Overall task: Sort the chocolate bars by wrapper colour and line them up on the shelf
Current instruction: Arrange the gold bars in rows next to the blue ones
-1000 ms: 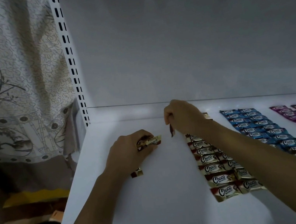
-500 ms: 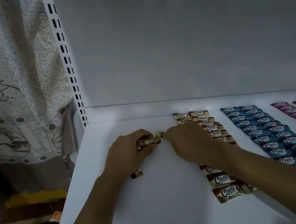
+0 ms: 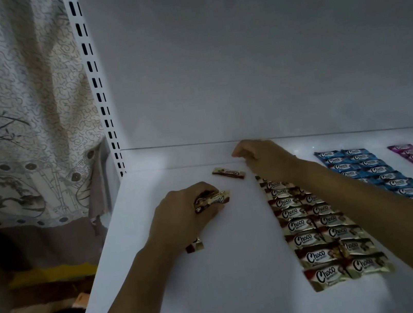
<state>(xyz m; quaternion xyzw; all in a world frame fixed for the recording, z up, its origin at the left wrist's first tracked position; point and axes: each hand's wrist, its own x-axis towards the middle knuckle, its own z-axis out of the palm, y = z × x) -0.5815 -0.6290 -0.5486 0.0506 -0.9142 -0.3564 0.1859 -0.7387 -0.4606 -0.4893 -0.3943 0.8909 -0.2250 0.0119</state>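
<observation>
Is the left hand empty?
No, the left hand grips a few gold-wrapped chocolate bars over the white shelf.

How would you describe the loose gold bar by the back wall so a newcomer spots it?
On the white shelf, look left of the two gold rows, close to the back wall. One gold bar lies there alone and askew, outside any row.

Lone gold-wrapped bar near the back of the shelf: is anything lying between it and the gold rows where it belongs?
Nothing visible. Only bare white shelf separates the lone gold bar from the gold rows. The right hand covers the rows' far end, just right of the bar.
</observation>
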